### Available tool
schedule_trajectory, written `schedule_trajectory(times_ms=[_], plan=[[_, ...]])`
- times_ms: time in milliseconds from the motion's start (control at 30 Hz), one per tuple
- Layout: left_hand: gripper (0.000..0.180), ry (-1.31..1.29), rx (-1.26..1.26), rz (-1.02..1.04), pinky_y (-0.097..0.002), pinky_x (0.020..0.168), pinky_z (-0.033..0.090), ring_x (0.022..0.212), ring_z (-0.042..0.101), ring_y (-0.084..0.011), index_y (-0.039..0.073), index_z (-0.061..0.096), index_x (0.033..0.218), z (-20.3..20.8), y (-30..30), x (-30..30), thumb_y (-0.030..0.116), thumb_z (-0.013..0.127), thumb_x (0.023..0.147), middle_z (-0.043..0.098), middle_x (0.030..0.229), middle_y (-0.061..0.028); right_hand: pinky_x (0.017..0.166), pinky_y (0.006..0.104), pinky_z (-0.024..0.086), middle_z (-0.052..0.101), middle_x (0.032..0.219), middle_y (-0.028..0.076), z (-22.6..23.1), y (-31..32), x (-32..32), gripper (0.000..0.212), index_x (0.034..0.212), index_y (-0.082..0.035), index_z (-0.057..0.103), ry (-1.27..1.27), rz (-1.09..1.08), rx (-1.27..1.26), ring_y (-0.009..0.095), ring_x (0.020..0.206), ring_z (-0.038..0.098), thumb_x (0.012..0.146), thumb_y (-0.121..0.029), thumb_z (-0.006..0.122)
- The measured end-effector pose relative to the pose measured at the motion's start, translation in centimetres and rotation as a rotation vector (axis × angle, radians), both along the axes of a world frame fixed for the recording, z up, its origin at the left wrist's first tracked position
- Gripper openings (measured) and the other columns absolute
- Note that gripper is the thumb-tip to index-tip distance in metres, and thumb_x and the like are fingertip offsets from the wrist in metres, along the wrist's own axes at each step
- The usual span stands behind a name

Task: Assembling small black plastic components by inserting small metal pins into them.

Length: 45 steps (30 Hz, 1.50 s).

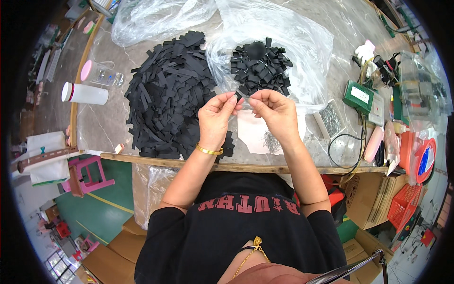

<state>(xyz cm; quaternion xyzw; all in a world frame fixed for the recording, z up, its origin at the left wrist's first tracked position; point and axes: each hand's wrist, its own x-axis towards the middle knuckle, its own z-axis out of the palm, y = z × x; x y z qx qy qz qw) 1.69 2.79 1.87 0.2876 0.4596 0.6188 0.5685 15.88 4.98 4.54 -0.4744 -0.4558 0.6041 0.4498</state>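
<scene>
My left hand [215, 118] and my right hand [275, 111] face each other over the table's near part, each with thumb and forefinger pinched. Their fingertips almost meet; what lies between them is too small to make out. Left of my hands spreads a large heap of flat black strips [168, 94]. Just beyond them, a smaller pile of folded black pieces [260, 73] rests on a clear plastic bag [309, 61]. Below my right hand, thin metal wires or pins [271, 142] lie on a pale sheet [249, 132].
At right stands a shallow box of metal pins [332, 118], near a green box [358, 97] with black cables [336, 142]. A white bottle [90, 93] and a clear jar [106, 75] lie at left. The wooden table edge [255, 168] runs before me.
</scene>
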Motion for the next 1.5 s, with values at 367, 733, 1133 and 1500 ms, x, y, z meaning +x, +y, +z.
schedule_trajectory(times_ms=[367,733,1133,1500], plan=[[0.015,0.104,0.051,-0.066,-0.0170,0.053,0.041,0.066,0.059,-0.0094,-0.003,0.062,0.093,0.2,-0.2,-0.6,0.002,0.061,0.080,0.065,0.082,-0.0092,0.055,0.0196,0.045,0.060,0.075,0.003,-0.1,0.3,0.5,0.013,0.087,0.001,0.056,0.081,0.163,-0.091,0.006,0.062,0.054,0.077,-0.005,0.062],[0.014,0.194,0.078,-0.097,-0.0178,0.051,0.041,0.063,0.060,-0.0110,-0.004,0.062,0.092,0.2,-0.4,-0.8,-0.001,0.060,0.079,0.064,0.077,-0.0086,0.052,0.0189,0.043,0.058,0.073,0.001,-0.9,0.8,0.8,0.017,0.086,-0.004,0.053,0.170,0.223,-0.149,0.006,0.057,0.053,0.074,-0.003,0.066],[0.015,0.260,0.121,-0.129,-0.0171,0.051,0.042,0.064,0.060,-0.0107,-0.004,0.062,0.093,0.2,-0.6,-1.0,0.000,0.060,0.079,0.064,0.077,-0.0085,0.048,0.0185,0.041,0.057,0.068,0.001,-0.6,0.7,1.0,0.016,0.085,-0.004,0.054,0.194,0.243,-0.187,0.006,0.054,0.052,0.074,-0.004,0.065],[0.011,0.956,0.656,-0.129,-0.0215,0.057,0.047,0.066,0.060,-0.0107,0.000,0.065,0.085,0.8,-0.1,-1.7,-0.001,0.063,0.074,0.064,0.077,-0.0091,0.044,0.0176,0.039,0.056,0.063,0.000,0.1,0.7,0.8,0.016,0.080,-0.006,0.051,-0.006,0.290,-0.181,0.005,0.051,0.050,0.073,-0.004,0.065]])
